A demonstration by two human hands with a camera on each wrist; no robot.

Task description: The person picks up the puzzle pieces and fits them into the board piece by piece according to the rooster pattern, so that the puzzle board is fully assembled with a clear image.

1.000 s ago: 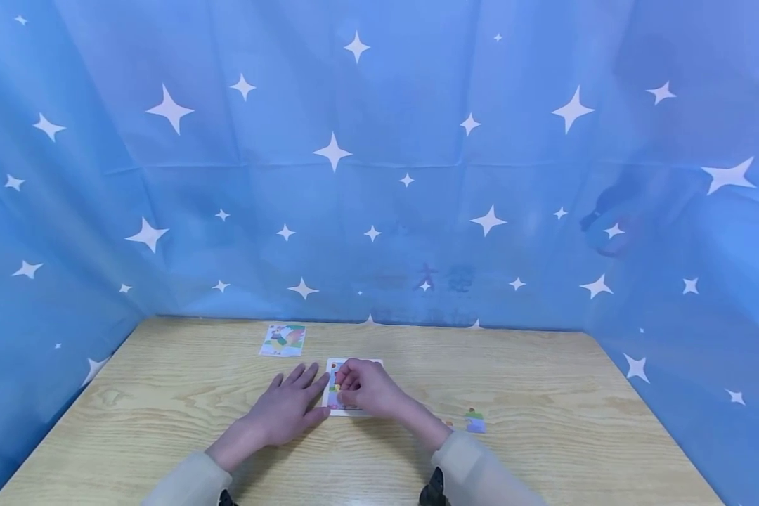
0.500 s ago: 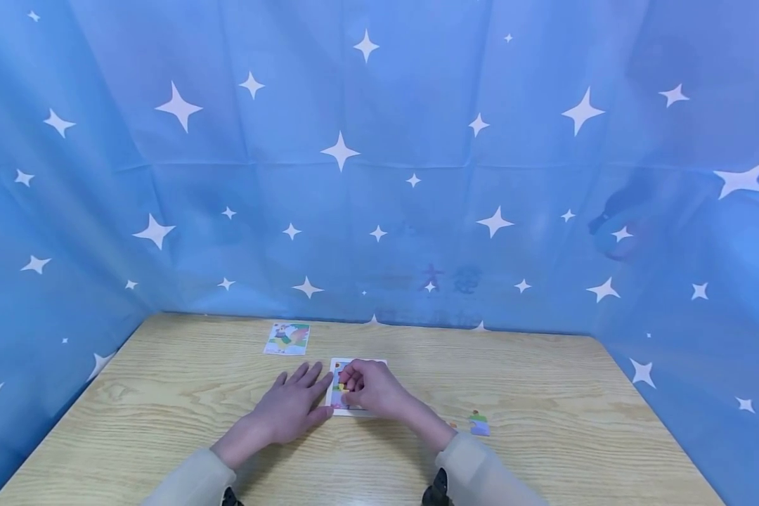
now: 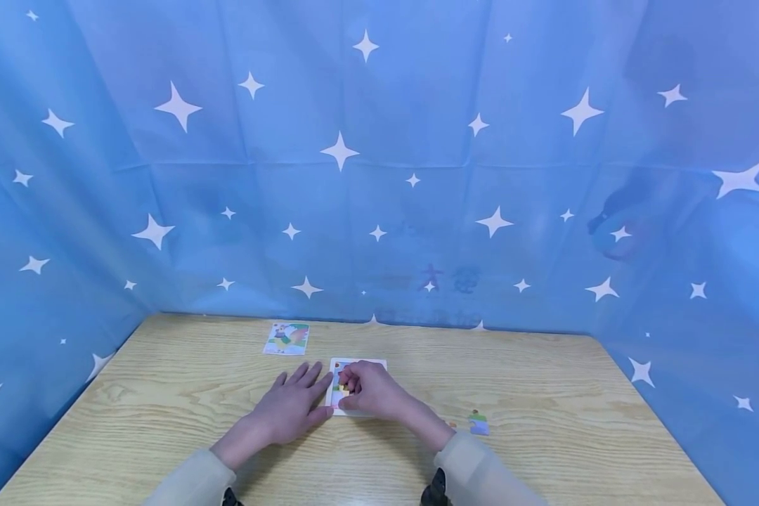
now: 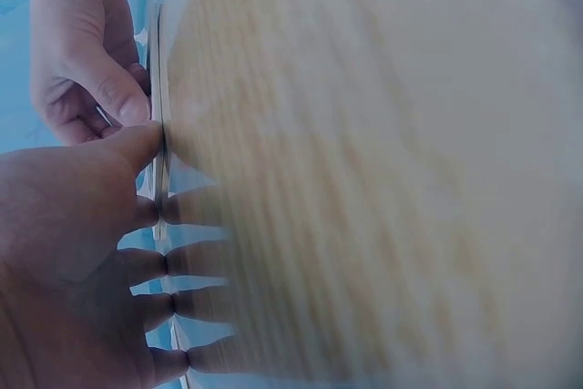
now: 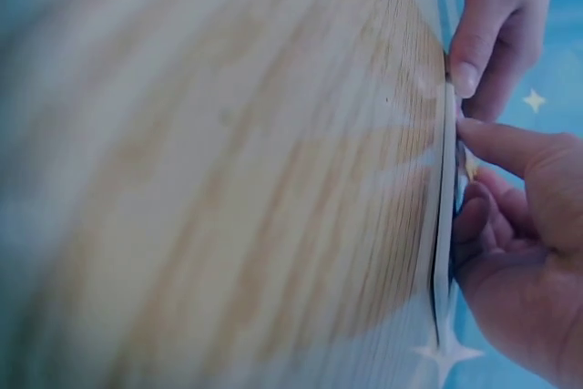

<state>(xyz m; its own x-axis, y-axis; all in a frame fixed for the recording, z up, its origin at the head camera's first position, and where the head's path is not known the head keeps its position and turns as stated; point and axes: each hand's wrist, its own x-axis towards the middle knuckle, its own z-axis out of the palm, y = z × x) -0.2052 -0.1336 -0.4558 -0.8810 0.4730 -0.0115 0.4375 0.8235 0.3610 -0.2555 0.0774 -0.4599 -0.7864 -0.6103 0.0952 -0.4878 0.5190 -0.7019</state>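
Observation:
In the head view a white-bordered jigsaw board (image 3: 359,413) lies on the table, its picture partly covered by my right hand. My left hand (image 3: 289,407) is spread with straight fingers on the tabletop, thumb and index finger touching the board's left edge. Over the board, my right hand (image 3: 376,391) has its fingers curled and pinches a small puzzle piece (image 3: 344,387) with a yellow part, low against the picture. In the right wrist view the thumb of the right hand (image 5: 524,234) touches the board's edge (image 5: 444,225). The piece is mostly hidden by fingers.
A loose puzzle piece (image 3: 478,422), green and lilac, lies right of my right forearm. Beside it an orange bit (image 3: 452,424) peeks out past the wrist. A colourful picture card (image 3: 287,339) lies at the back left. A blue starry curtain (image 3: 379,176) hangs behind the table.
The head view has shifted slightly. My right fingers and thumb have moved a little over the board with the yellow puzzle piece. The left hand stays in place.

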